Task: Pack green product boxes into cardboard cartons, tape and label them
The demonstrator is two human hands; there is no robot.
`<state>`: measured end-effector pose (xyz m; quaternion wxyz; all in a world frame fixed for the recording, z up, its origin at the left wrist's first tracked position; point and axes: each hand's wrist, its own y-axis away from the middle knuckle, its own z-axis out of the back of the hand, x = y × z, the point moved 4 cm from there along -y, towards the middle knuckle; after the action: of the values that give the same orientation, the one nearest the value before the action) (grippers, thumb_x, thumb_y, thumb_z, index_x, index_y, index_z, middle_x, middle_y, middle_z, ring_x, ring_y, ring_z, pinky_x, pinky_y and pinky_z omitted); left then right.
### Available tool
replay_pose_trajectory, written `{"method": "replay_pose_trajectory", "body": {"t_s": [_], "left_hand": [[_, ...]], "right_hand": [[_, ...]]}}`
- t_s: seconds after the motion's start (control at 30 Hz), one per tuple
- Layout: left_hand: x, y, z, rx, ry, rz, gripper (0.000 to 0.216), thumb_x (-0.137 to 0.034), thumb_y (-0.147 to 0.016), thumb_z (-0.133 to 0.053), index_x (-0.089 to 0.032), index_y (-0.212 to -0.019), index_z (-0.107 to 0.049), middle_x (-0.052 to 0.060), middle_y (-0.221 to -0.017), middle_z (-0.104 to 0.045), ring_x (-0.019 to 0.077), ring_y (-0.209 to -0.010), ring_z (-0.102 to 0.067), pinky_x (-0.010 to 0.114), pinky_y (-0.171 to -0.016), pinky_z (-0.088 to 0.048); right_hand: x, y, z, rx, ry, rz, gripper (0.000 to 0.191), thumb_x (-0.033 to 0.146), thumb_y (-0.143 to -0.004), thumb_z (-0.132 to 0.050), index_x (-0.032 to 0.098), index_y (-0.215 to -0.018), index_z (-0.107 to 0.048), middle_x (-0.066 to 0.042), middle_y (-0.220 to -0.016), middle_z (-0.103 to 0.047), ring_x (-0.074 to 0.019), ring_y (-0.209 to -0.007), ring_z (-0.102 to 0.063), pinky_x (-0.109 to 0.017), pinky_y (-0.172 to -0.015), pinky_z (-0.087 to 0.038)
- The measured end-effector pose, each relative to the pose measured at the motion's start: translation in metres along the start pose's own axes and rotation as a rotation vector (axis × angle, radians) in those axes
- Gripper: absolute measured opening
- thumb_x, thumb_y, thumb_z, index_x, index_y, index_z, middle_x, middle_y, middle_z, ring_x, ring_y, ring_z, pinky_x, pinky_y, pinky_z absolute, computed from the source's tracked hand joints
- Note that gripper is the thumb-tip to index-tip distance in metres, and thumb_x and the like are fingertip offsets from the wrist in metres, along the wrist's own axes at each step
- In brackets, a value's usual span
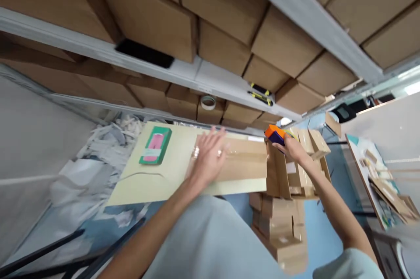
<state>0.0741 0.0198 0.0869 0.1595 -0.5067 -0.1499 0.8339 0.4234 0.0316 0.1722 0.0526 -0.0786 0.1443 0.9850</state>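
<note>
My left hand [207, 156] lies flat with fingers spread on a brown cardboard box [244, 161] that rests on a pale green work surface [147, 178]. Rings show on two of its fingers. My right hand [293, 148] is closed round an orange and purple tape dispenser [275, 134], held at the right end of that box. A green packet with a pink item inside [155, 145] lies on the work surface to the left, apart from both hands.
Stacked cardboard boxes [285, 222] stand below and right of the work surface. Shelves of brown cartons [216, 12] fill the upper view, with a tape roll [208, 102] and yellow-black tools [260, 94] on a ledge. Crumpled white paper [98, 152] lies at left. Another bench [380, 178] is at right.
</note>
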Motion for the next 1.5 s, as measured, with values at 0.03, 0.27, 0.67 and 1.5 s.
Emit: {"method": "replay_pose_trajectory", "body": {"t_s": [0.03, 0.27, 0.67, 1.5], "left_hand": [[-0.008, -0.011, -0.004, 0.028, 0.010, -0.051, 0.043, -0.038, -0.110, -0.051, -0.027, -0.147, -0.070, 0.010, -0.160, -0.067, 0.0335, -0.162, -0.049, 0.066, -0.139, -0.026], [-0.012, -0.092, -0.016, 0.003, -0.022, -0.170, 0.046, -0.027, -0.109, -0.048, -0.021, -0.149, -0.068, 0.015, -0.155, -0.070, 0.0326, -0.152, -0.060, 0.062, -0.136, -0.037], [0.025, -0.143, 0.040, -0.134, -0.084, -0.101, 0.045, -0.014, -0.099, -0.053, -0.020, -0.139, -0.071, 0.018, -0.143, -0.074, 0.0333, -0.137, -0.070, 0.056, -0.123, -0.055], [0.099, 0.046, 0.041, -0.050, -0.158, 0.581, 0.100, -0.063, -0.090, -0.076, -0.014, -0.168, -0.039, 0.026, -0.178, -0.041, 0.0318, -0.166, -0.042, 0.050, -0.135, -0.037]], "right_hand": [[0.014, -0.006, 0.013, -0.035, -0.023, 0.017, 0.045, 0.054, -0.110, -0.059, 0.013, -0.128, -0.062, -0.026, -0.116, -0.079, -0.0414, -0.108, -0.078, -0.042, -0.087, -0.056], [0.148, -0.066, 0.086, -0.143, -0.190, 0.320, 0.038, 0.040, -0.110, -0.054, 0.014, -0.136, -0.047, -0.025, -0.127, -0.076, -0.0358, -0.113, -0.076, -0.038, -0.092, -0.055], [0.259, -0.189, 0.136, -0.144, -0.236, 0.251, 0.037, 0.028, -0.104, -0.062, 0.015, -0.139, -0.057, -0.022, -0.137, -0.074, -0.0350, -0.129, -0.071, -0.039, -0.106, -0.052], [0.043, 0.030, -0.097, -0.432, -1.252, 0.101, 0.074, 0.075, -0.114, -0.029, 0.035, -0.174, -0.041, -0.003, -0.181, -0.042, -0.0300, -0.172, -0.031, -0.059, -0.144, -0.022]]}}
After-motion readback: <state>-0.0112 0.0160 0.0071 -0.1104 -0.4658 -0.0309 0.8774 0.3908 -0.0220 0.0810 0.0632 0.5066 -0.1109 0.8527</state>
